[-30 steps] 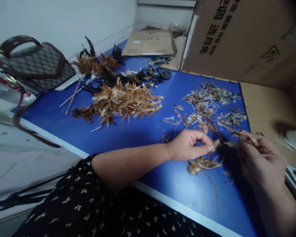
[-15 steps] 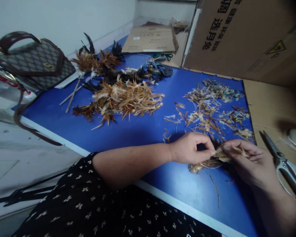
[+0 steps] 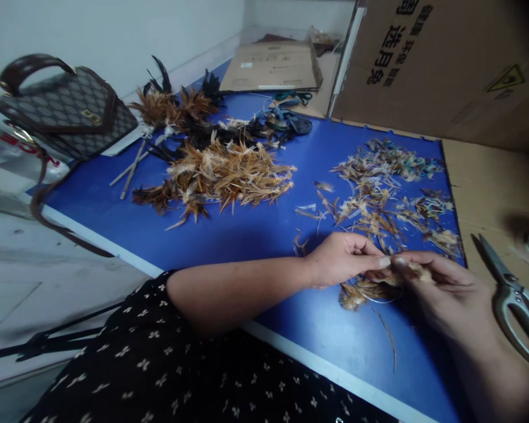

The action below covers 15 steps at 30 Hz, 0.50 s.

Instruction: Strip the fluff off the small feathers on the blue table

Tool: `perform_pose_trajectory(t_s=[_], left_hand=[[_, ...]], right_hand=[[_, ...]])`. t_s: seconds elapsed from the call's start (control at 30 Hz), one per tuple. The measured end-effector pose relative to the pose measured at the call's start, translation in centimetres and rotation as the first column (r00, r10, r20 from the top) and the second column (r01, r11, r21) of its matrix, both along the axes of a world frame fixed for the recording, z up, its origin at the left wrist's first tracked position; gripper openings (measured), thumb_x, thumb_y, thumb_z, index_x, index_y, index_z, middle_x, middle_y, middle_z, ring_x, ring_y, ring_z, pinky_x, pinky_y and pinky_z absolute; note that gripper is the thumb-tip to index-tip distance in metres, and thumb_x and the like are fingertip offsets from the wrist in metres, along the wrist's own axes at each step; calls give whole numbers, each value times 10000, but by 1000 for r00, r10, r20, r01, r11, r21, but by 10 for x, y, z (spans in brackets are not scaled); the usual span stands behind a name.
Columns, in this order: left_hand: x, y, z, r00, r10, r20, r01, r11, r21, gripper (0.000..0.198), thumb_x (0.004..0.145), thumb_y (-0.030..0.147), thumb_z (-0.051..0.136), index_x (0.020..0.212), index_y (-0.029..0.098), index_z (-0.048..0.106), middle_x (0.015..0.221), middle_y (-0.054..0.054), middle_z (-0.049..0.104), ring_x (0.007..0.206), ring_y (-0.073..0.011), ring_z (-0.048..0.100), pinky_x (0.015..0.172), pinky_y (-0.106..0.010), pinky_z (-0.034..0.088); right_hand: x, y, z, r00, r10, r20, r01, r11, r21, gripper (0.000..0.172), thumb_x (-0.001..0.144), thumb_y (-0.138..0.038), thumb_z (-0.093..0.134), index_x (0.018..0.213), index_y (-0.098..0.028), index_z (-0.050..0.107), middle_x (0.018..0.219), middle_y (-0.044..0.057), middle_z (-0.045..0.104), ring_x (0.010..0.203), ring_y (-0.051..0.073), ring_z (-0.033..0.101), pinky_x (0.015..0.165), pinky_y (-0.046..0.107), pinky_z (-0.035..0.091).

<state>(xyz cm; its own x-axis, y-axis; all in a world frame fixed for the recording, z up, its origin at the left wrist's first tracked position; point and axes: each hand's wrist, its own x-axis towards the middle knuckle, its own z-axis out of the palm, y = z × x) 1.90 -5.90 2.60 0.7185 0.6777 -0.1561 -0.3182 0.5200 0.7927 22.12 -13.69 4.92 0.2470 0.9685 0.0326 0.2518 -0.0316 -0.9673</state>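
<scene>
Over the blue table near its front right, my two hands meet at the fingertips. My right hand [image 3: 441, 285] is closed on a small tuft of light brown feathers [image 3: 417, 272], part of it hidden by the fingers. My left hand [image 3: 346, 258] pinches thumb against fingers at the tuft's left end. Just below them on the table lies a bundle of brown feathers [image 3: 357, 294], with a thin pale strand looping from it. A single thin feather [image 3: 388, 338] rests closer to the table edge.
Scissors [image 3: 511, 288] lie on cardboard at the right. Loose feather scraps [image 3: 370, 200] spread beyond my hands. Rows of brown feather bunches [image 3: 233, 176] lie at centre left, with two sticks [image 3: 132, 170] beside them. A handbag [image 3: 70, 111] stands far left. A large carton [image 3: 432, 64] stands behind.
My left fingers have closed together and moved slightly right, up to the right fingertips. The feather tuft now shows less between the hands. The view has shifted a little.
</scene>
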Motion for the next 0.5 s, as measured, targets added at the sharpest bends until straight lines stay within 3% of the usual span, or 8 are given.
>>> perform_pose_trajectory(t_s=[0.2,0.3,0.4,0.5], left_hand=[[-1,1,1,997,1,-75,1,1000,28,514,672,476,1051,903,123,759,817,-33,756,739,-112,671,807,-314,552],[-1,2,3,997,16,-75,-12,999,48,449,764,466,1003,871,124,733,814,-31,740,740,-105,650,830,-321,538],[-1,5,4,996,42,-75,-39,998,40,416,798,437,986,868,124,721,832,-29,738,770,-110,652,887,-337,535],[0,6,4,995,48,-85,-46,999,22,360,823,370,972,874,122,716,821,-24,730,772,-111,653,881,-329,522]], right_hand=[[0,-1,-2,994,-24,102,21,999,24,403,806,-618,955,957,-250,892,953,60,856,778,200,794,780,282,710],[-1,-4,-3,994,-4,112,-1,999,42,349,878,-553,919,1085,-272,903,1044,59,871,844,208,817,860,303,712],[-1,-5,-1,990,32,136,-37,999,37,429,925,-526,880,1287,-294,877,1176,75,872,905,243,844,956,390,715],[0,-5,0,979,58,193,-68,997,47,445,929,-528,872,1305,-290,879,1220,87,869,983,284,857,1057,474,687]])
